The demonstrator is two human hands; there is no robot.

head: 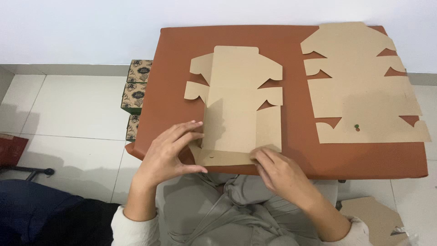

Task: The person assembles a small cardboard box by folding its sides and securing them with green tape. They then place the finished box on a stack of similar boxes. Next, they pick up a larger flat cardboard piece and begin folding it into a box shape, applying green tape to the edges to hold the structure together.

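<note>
A flat brown cardboard box blank [241,95] lies on the reddish-brown table [177,54], its near end partly folded up. My left hand [170,152] rests at the blank's near left edge, fingers spread and touching the raised left flap. My right hand [280,171] presses its fingers on the near bottom flap at the table's front edge. Neither hand grips anything fully; both touch the cardboard.
A stack of flat cardboard blanks [359,86] lies on the table's right side, with a small green dot on it. Printed green-and-brown boxes [136,89] stand on the floor left of the table. Another cardboard piece [371,216] lies on the floor at lower right.
</note>
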